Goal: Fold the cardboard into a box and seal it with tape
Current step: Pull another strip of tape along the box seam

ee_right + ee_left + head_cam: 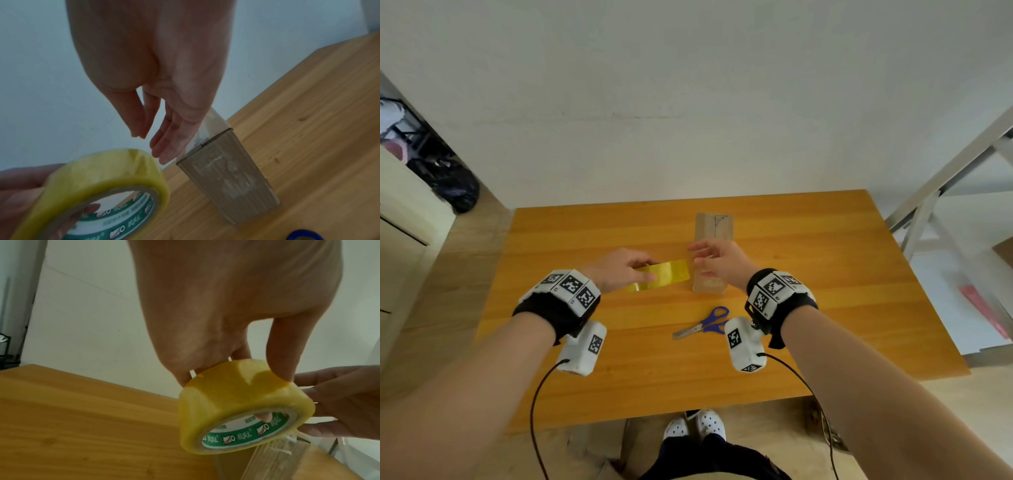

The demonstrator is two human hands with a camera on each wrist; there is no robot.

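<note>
A tall, narrow cardboard box (711,253) stands on end on the wooden table (825,291); its top face shows a closed seam (209,129). My left hand (643,270) grips a roll of yellow tape (664,275) just left of the box, with the thumb on the roll's outer face and a finger through its core (265,417). The roll (232,405) has a green printed core. My right hand (698,260) hovers in front of the box beside the roll (98,183), fingers (164,146) straight and loose, holding nothing. Part of the box's side is hidden behind that hand.
Blue-handled scissors (705,323) lie shut on the table near my right wrist. The table's back edge meets a white wall. A metal frame (935,192) stands to the right, and a dark bag (455,188) sits on the floor at far left.
</note>
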